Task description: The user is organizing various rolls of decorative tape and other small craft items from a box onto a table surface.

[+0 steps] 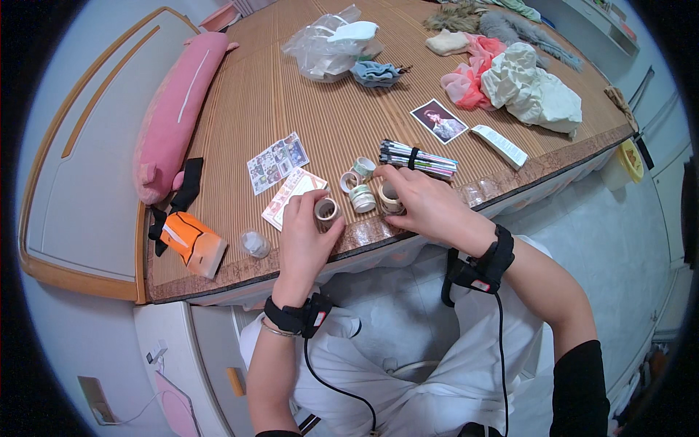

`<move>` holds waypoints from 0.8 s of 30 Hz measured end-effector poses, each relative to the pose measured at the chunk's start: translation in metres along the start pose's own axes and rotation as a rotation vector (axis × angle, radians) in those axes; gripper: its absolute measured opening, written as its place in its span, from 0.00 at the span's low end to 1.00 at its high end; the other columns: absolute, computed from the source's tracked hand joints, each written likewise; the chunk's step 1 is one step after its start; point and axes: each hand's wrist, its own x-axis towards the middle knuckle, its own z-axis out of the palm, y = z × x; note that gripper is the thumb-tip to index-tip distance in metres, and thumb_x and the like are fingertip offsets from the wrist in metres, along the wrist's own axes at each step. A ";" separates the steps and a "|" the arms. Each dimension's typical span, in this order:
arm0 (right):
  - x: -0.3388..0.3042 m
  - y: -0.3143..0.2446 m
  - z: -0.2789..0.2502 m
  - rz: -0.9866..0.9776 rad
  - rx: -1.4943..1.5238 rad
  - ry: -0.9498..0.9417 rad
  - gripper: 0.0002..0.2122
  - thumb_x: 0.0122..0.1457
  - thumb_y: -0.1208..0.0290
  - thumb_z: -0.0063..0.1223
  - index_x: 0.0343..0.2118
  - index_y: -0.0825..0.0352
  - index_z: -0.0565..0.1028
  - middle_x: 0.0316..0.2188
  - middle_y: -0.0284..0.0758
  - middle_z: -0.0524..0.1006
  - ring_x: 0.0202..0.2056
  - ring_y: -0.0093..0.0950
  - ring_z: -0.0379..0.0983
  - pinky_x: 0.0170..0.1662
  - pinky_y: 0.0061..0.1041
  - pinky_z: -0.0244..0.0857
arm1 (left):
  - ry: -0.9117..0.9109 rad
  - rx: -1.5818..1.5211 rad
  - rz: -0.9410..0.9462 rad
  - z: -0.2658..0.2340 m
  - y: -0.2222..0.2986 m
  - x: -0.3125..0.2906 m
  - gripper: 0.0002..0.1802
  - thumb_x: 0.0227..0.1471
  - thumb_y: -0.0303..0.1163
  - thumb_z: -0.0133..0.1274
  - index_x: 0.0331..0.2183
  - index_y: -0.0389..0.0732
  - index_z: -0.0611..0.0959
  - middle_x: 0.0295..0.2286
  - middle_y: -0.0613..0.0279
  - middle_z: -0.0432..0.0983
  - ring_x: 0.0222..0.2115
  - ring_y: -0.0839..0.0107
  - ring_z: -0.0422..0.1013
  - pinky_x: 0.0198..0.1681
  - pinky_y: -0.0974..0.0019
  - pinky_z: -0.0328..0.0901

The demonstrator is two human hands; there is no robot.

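My left hand (300, 229) curls its fingers and thumb around a small roll of tape (327, 210) at the front of the mat-covered bed. To its right, my right hand (422, 200) grips another tape roll (390, 197) between thumb and fingers. Between the hands lie a stack of pale patterned tape rolls (362, 199), a white-rimmed roll (350, 183) and a green-patterned roll (364, 167). A pink-and-cream sticker sheet (291, 195) lies beside my left hand, with a second sticker sheet (277, 162) behind it. Beyond my right hand rests a bundle of pens (419, 159) in a black band.
A clear jar (255, 245) and an orange pack (193, 244) sit at left, near a long pink plush pillow (182, 109). A photo card (439, 121) and white box (499, 146) lie at right. Behind are a plastic bag (320, 51) and crumpled white cloth (531, 87).
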 end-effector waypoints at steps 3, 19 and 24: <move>0.001 -0.001 -0.001 0.044 0.034 -0.041 0.29 0.49 0.69 0.61 0.53 0.61 0.60 0.40 0.44 0.73 0.42 0.42 0.73 0.41 0.37 0.68 | 0.048 0.019 0.075 0.001 0.005 0.003 0.25 0.40 0.31 0.64 0.43 0.37 0.75 0.38 0.54 0.70 0.43 0.58 0.67 0.46 0.60 0.64; 0.006 0.014 0.003 -0.039 0.170 0.150 0.24 0.46 0.74 0.62 0.46 0.64 0.63 0.37 0.45 0.73 0.41 0.46 0.72 0.40 0.40 0.68 | 0.070 0.132 0.346 0.020 0.021 0.017 0.18 0.38 0.33 0.64 0.34 0.41 0.79 0.37 0.60 0.71 0.44 0.59 0.66 0.59 0.47 0.50; 0.005 0.012 -0.009 -0.002 0.192 0.201 0.24 0.47 0.72 0.62 0.46 0.65 0.63 0.40 0.45 0.73 0.44 0.46 0.71 0.41 0.40 0.67 | -0.056 0.194 0.365 0.014 0.034 0.014 0.16 0.36 0.35 0.64 0.32 0.43 0.79 0.36 0.62 0.71 0.44 0.61 0.66 0.60 0.47 0.47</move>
